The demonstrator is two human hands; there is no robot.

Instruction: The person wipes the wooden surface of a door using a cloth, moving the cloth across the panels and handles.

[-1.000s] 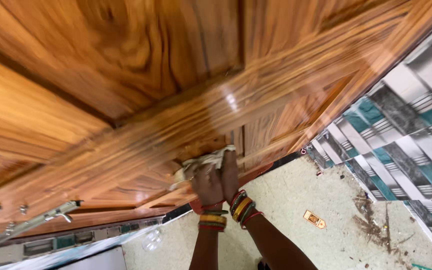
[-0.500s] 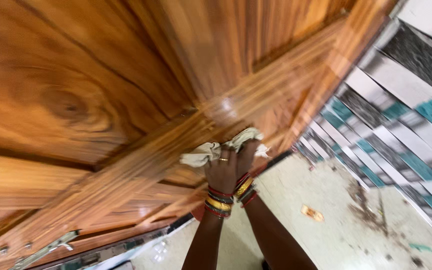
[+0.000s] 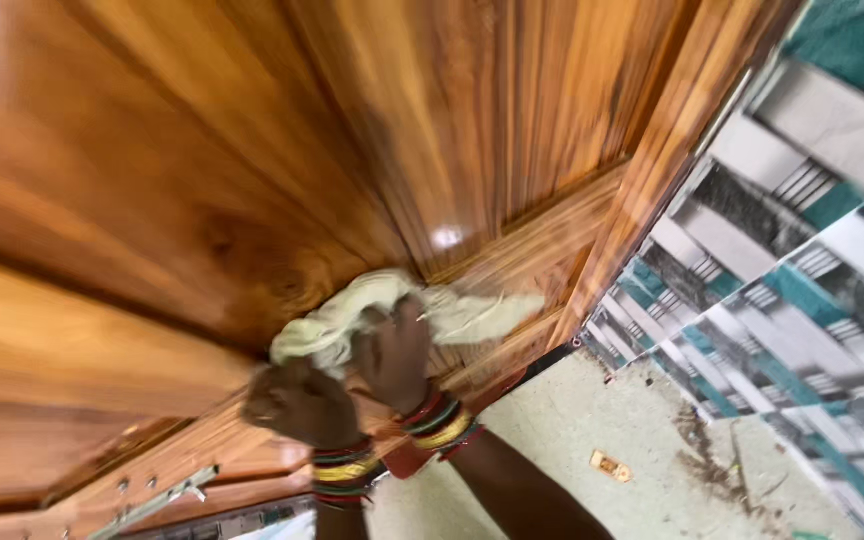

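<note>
A pale cloth (image 3: 392, 312) is pressed against the glossy wooden door (image 3: 252, 150), now spread wider than before. The right hand (image 3: 392, 355) pins it flat; the left hand (image 3: 297, 402), curled shut just beside, has dropped lower.

Wooden door (image 3: 252, 150) motion-blurred, cloth (image 3: 372, 305) partly covered by hands, forearms cut off below
</note>
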